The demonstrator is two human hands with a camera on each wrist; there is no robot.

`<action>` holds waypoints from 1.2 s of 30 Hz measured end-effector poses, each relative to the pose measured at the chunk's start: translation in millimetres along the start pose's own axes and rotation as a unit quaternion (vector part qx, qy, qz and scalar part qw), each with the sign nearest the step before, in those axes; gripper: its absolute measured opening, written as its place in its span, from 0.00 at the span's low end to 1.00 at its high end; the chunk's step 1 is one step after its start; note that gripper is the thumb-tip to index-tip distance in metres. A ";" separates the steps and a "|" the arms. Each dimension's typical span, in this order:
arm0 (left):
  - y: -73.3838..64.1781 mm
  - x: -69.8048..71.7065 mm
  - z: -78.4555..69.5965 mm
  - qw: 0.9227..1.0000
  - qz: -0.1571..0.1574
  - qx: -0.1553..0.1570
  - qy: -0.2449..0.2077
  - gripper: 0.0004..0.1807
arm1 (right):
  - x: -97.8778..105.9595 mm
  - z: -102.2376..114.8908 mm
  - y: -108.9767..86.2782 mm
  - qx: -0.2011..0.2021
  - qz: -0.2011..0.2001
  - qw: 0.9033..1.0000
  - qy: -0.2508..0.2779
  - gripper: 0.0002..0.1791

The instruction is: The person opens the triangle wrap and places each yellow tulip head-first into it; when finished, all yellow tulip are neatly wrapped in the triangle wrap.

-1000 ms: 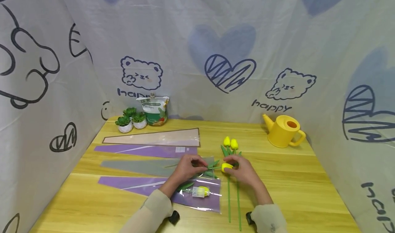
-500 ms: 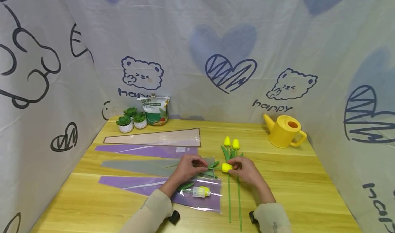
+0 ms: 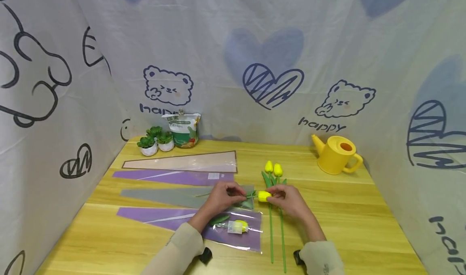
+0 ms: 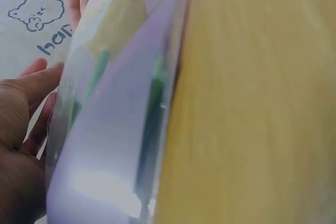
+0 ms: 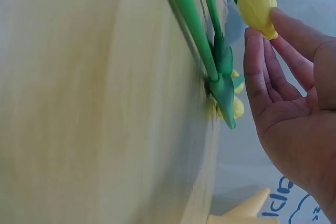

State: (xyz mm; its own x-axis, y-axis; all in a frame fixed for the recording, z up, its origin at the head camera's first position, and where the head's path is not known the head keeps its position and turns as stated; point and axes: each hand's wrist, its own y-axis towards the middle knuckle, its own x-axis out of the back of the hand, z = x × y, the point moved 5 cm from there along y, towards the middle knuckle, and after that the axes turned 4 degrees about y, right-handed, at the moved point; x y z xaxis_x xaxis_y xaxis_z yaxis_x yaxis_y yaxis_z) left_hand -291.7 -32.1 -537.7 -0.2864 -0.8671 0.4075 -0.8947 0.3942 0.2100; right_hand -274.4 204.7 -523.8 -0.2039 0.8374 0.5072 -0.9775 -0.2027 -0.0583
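My left hand (image 3: 223, 197) pinches the grey see-through flower sleeve (image 3: 164, 197) near its wide right end. A yellow artificial tulip (image 3: 263, 196) lies crosswise there, its stem and leaves reaching into the sleeve. With thumb and fingertips, my right hand (image 3: 290, 202) holds its bloom (image 5: 257, 6) by the tip. Beneath that hand, two more yellow tulips (image 3: 273, 169) lie with their green stems toward me. Closer to me is a purple sleeve (image 3: 174, 219) with a tulip (image 4: 118, 19) inside; it hides part of the left hand's work in the left wrist view.
Farther back lie another purple sleeve (image 3: 171, 177) and a pale pink one (image 3: 182, 162). Small potted succulents (image 3: 155, 139) and a green-white bag (image 3: 183, 131) stand at the back left. At the back right is a yellow watering can (image 3: 335, 154).
The right hand has shifted its grip to the bloom's tip and moved the tulip slightly left. Its leaves now sit closer within the grey sleeve. The left hand has stayed in place.
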 end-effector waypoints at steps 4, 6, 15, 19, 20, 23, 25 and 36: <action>0.0 0.2 -3.2 1.000 0.003 -0.004 -0.012 0.05 | -4.6 6.4 0.9 0.013 0.011 1.000 0.018 0.12; 0.1 0.1 -3.6 1.000 0.002 -0.006 -0.016 0.06 | -7.5 8.9 1.7 0.022 0.018 0.999 0.025 0.13; 0.0 -1.5 -7.2 1.000 -0.001 -0.019 -0.021 0.06 | -20.9 9.8 4.3 0.017 0.021 0.999 0.044 0.12; -0.1 -3.9 -5.4 1.000 0.008 -0.019 -0.005 0.07 | -24.3 11.8 4.2 0.014 0.021 0.999 0.046 0.11; -0.7 -3.8 -5.6 1.000 0.011 -0.021 0.003 0.07 | -24.8 12.3 4.2 0.016 0.021 0.999 0.046 0.11; -3.4 0.1 -6.2 0.999 0.023 -0.026 0.036 0.10 | -25.7 12.9 3.4 0.015 0.021 0.998 0.049 0.11; -6.0 7.1 -7.1 0.997 0.026 -0.031 0.058 0.12 | -26.4 12.7 3.2 0.016 0.023 0.998 0.052 0.11; -18.9 40.5 1.2 0.988 0.053 -0.049 0.136 0.20 | -28.2 14.8 3.3 0.006 0.008 0.997 0.075 0.11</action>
State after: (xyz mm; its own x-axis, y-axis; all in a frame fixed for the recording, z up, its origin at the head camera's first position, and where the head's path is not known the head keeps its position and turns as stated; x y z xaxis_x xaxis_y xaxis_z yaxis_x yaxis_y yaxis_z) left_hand -286.8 -75.1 -526.3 -0.2625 -0.7101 0.6534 -0.8230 0.5182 0.2325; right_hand -271.0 172.9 -525.6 -0.2252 0.9007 0.3715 -0.9738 -0.2209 -0.0548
